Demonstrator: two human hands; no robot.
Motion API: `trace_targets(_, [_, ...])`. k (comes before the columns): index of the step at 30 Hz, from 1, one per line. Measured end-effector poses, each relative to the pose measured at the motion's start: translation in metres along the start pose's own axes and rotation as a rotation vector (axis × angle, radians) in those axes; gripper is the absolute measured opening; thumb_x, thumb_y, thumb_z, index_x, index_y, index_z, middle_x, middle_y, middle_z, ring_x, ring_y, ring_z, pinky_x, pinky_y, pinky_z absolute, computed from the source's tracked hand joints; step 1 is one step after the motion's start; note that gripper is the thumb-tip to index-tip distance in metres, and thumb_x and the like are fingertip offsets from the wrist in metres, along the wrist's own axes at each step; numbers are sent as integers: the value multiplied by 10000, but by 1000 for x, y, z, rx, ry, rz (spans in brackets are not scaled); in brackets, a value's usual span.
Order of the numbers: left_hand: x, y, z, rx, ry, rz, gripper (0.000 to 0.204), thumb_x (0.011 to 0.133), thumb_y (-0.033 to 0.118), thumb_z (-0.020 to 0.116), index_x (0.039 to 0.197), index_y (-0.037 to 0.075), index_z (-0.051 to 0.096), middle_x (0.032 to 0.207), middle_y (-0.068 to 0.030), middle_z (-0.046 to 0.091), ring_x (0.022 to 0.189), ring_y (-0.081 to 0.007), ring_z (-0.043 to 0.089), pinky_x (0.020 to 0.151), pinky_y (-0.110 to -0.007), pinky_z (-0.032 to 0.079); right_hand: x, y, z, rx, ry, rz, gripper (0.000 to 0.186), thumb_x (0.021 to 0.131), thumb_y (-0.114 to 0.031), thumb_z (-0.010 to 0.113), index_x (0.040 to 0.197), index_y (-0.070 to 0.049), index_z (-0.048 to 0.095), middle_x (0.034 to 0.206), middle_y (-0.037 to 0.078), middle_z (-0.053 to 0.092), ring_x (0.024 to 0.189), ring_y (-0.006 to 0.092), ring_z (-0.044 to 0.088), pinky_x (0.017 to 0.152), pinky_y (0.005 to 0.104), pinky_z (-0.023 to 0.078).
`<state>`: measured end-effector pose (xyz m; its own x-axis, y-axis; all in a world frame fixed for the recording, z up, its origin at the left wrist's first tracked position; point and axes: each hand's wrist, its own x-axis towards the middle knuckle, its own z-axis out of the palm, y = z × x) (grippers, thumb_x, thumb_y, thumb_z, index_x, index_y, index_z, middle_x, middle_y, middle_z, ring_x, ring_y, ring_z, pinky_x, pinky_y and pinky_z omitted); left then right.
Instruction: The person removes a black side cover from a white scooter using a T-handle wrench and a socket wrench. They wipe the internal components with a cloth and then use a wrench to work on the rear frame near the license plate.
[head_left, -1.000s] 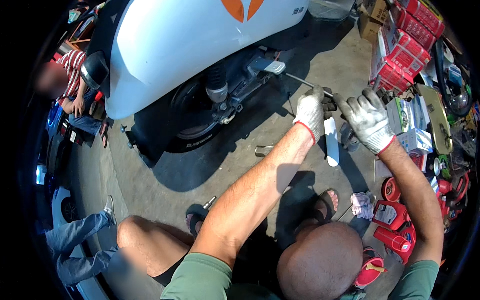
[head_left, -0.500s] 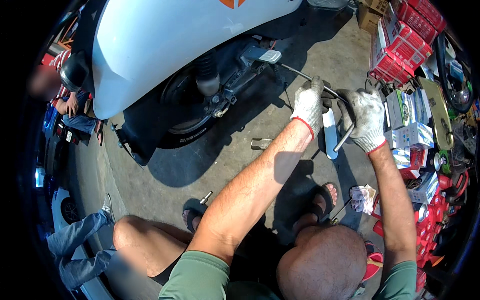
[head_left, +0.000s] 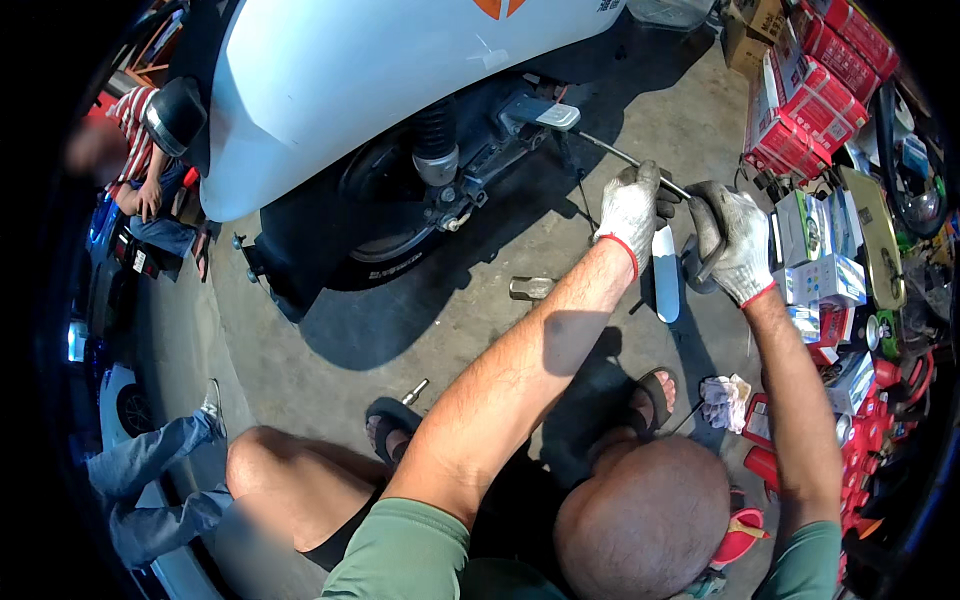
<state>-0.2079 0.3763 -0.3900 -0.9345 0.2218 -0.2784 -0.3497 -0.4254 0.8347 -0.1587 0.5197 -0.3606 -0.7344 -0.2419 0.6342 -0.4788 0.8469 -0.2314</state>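
Both my hands wear white, dark-soiled work gloves with red cuffs. My left hand is closed around the shaft of a long, bent metal wrench. At the wrench's cranked near end, my right hand has its fingers curled over the bar. The far end of the wrench reaches under the silver foot pad of a white scooter; what it meets there is hidden. Left of the pad are a shock absorber and the rear wheel. Below my hands lies a pale blue flat strip.
A short metal piece and a small socket tool lie on the concrete. Red cartons, small boxes and red bottles crowd the right. A rag lies by my foot. Another person sits at the far left.
The near end of the wrench has swung round under my right hand, from pointing down-left to lying close beside the glove. My left hand stays on the shaft. The whole view has shifted slightly.
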Motion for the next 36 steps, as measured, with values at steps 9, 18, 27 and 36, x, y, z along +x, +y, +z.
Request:
trace_targets(9, [-1,4,-1,24,22,6,284,972,291,528,959,20,612,717,-30,577,586,-106,553,504,-245,437,-5,-13,10,292,-13,615,242,898,-210,593,954,3,693,812,193,666,731,281,638,678,359,467])
trace_targets(18, [-15,6,-12,-53,36,14,202,941,195,562,986,2,598,821,-58,647,619,-95,568,522,-226,445,-18,-35,-3,284,-75,400,142,893,-126,592,963,-11,638,825,204,636,774,365,631,672,403,481])
trace_targets(27, [-36,6,-26,-33,30,11,209,942,222,568,998,22,594,859,-54,655,655,-90,570,560,-226,452,-26,-53,-2,142,-44,230,119,851,-99,624,956,-50,649,790,178,637,726,366,619,658,410,469])
trace_targets(36, [-31,8,-25,-47,27,28,247,944,237,566,1059,22,605,881,-51,664,655,-88,570,568,-219,449,-19,-42,-11,-182,-137,-44,227,838,-178,630,1040,-78,654,863,103,661,839,288,590,800,426,426])
